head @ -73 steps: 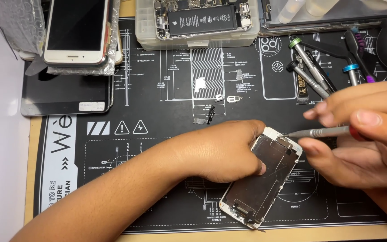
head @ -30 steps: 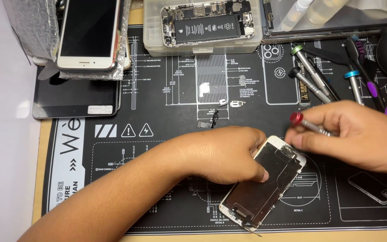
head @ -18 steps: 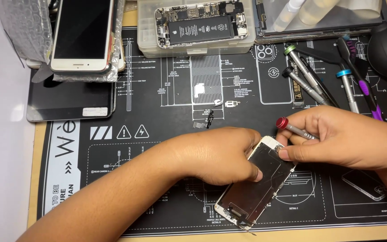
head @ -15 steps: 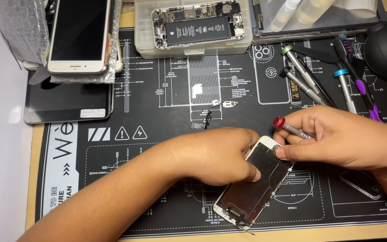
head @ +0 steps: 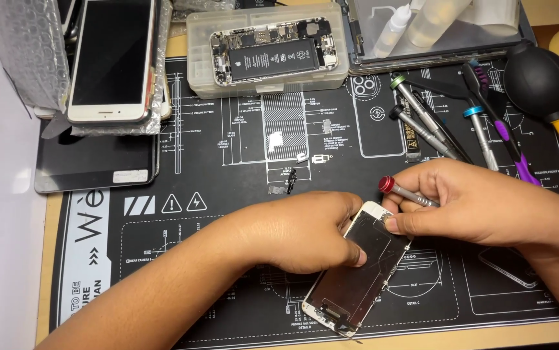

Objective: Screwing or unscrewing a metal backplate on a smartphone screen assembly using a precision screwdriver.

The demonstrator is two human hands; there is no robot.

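The left hand [head: 305,230] lies flat over the near-middle of the black work mat [head: 214,162], fingers curled down on the left edge of a detached phone screen panel [head: 357,275], pinning it so it cannot slide. The panel lies face down and tilted, its lower end close to the mat's front edge and its metal back plate showing. The right hand [head: 480,207] is closed around a small screwdriver [head: 406,193] with a red cap, held between thumb and fingers just above the panel's upper end; its thumb rests on the panel's top corner, probably to steady the hand.

Tiny loose parts [head: 292,180] sit together on the mat's middle, apart from the work, likely so they stay findable. More screwdrivers [head: 435,126] lie fanned out toward the mat's back right corner, within reach of the right hand. An opened phone body [head: 273,53] rests on a clear plastic box [head: 263,81] at the back edge, and a white phone [head: 114,61] lies on bubble wrap at the back left.
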